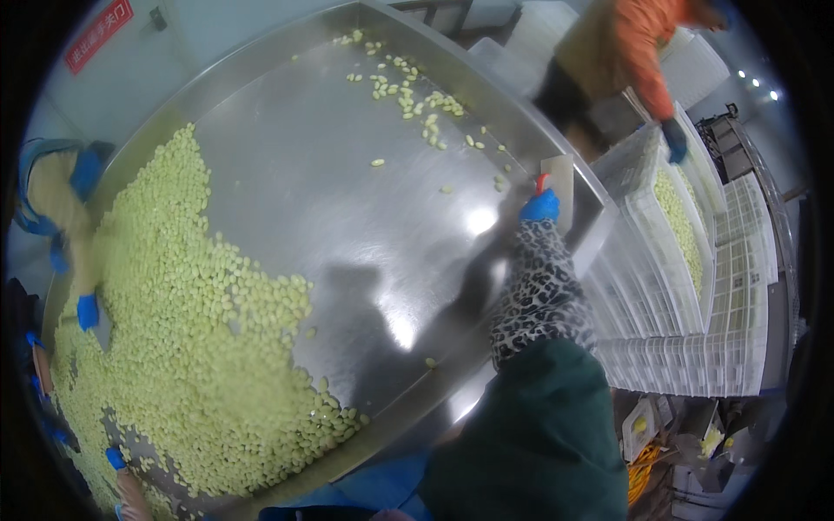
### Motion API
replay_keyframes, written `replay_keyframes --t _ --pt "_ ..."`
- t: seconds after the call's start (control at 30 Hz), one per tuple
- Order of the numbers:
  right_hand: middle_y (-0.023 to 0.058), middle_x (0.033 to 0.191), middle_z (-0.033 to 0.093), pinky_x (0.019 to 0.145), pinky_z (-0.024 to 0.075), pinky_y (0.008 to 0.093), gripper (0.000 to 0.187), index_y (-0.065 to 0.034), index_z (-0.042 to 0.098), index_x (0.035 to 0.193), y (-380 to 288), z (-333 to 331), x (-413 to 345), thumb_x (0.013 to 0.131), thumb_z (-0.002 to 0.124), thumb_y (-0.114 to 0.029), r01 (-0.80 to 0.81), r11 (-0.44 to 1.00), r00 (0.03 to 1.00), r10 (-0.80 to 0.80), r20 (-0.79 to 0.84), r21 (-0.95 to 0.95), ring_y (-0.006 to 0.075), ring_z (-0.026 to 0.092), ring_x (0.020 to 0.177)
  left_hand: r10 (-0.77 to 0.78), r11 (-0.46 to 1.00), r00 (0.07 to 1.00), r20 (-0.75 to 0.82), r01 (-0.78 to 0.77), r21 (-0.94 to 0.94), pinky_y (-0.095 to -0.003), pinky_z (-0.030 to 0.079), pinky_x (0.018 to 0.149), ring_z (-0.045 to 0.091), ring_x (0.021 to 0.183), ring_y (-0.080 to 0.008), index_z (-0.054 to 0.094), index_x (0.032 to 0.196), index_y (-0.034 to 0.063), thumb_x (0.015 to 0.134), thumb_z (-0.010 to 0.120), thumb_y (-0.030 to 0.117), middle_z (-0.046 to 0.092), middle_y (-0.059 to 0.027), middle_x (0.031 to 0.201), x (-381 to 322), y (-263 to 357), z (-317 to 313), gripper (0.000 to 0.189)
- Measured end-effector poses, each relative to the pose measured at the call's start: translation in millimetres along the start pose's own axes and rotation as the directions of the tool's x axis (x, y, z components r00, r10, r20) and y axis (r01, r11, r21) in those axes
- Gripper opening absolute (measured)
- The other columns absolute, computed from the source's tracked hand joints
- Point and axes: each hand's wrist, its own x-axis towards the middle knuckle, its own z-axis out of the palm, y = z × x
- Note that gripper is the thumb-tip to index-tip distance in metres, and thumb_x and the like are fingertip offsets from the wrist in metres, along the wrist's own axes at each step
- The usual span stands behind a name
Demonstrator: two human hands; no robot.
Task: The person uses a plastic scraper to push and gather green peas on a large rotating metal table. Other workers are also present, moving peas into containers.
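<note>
My right hand (540,206), in a blue glove, grips the red handle of a flat, pale scraper (559,170) at the right wall of a big stainless steel tray table (280,163). The scraper's blade stands against or close to that wall. A few pale green oval pieces (445,189), like beans or grapes, lie just left of the hand. More of them are scattered along the far right side. A large heap of the same pieces (189,325) covers the tray's left part. My left hand is out of view.
Across the tray at left, a person's blue-gloved hand (87,312) holds a flat scraper in the heap. Another gloved hand (115,458) is at lower left. Behind the right wall, a person in orange sleeves (642,52) touches stacked white plastic crates (651,280), one holding green pieces.
</note>
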Motion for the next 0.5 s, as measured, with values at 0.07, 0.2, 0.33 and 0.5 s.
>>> replay_keyframes --t 0.07,0.2,0.33,0.5 --pt "0.0162 0.095 0.064 0.077 0.0537 0.0463 0.029 -0.0016 0.063 0.112 16 22 -2 0.094 0.058 -0.024 0.021 0.999 0.999 -0.020 0.033 -0.033 0.0356 0.066 0.089 -0.005 1.000 1.000 0.015 0.005 0.002 -0.0431 0.054 0.072 0.067 0.081 -0.0364 0.068 0.109 0.0036 0.093 0.055 0.020 0.070 -0.0189 0.095 2 0 1 0.027" --pt "0.0152 0.094 0.064 0.076 0.0528 0.0445 0.033 -0.0024 0.063 0.110 -12 -8 -69 0.096 0.058 -0.032 0.101 0.977 0.893 -0.173 0.415 0.190 0.0318 0.066 0.084 -0.029 1.000 0.999 0.026 0.029 0.000 -0.0431 0.054 0.073 0.067 0.082 -0.0367 0.068 0.110 0.0027 0.093 0.055 0.021 0.070 -0.0195 0.095 -3 0 -2 0.027" --pt "0.0187 0.105 0.064 0.081 0.0511 0.0449 0.039 -0.0016 0.060 0.118 -45 -21 -150 0.098 0.057 -0.035 0.060 0.933 0.737 -0.280 0.615 0.354 0.0335 0.064 0.088 -0.047 0.999 0.998 0.040 0.048 -0.022 -0.0431 0.054 0.074 0.067 0.083 -0.0369 0.068 0.110 0.0019 0.094 0.055 0.021 0.069 -0.0201 0.096 -1 5 4 0.028" --pt "0.0203 0.089 0.063 0.074 0.0484 0.0453 0.020 -0.0015 0.059 0.101 -101 -31 -134 0.094 0.062 -0.020 0.385 0.785 0.898 -0.441 0.001 0.485 0.0397 0.061 0.081 -0.087 0.996 0.996 0.015 0.087 -0.026 -0.0431 0.054 0.075 0.067 0.084 -0.0372 0.067 0.110 0.0008 0.095 0.055 0.021 0.069 -0.0209 0.097 -9 7 0 0.029"
